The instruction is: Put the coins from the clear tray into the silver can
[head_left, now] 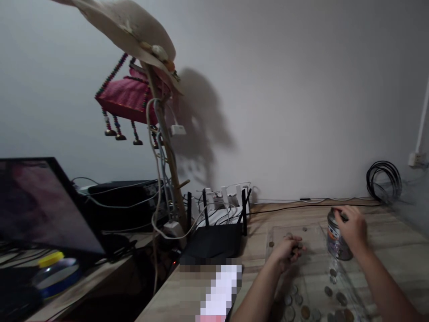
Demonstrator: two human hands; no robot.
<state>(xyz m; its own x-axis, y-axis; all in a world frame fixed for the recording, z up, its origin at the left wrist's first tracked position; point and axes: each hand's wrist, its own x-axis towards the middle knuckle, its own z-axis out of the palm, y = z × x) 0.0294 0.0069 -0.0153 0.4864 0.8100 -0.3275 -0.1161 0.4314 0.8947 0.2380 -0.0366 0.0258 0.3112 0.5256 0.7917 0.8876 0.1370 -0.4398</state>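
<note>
My left hand (286, 252) rests on a clear plastic sheet (313, 241) on the wooden desk, fingers curled in a pinch, apparently on a coin that I cannot make out clearly. My right hand (351, 227) is at the top of a small jar (336, 239) with a printed label, fingers closed at its mouth. Several coins (330, 293) lie scattered on the sheet near my forearms.
A black router (214, 237) with antennas stands left of the sheet, with a power strip (223, 201) and cables behind. A wooden stand (167, 156) holds a hat and a pink bag. A dark monitor (43, 205) is at left, a coiled cable (384, 181) at right.
</note>
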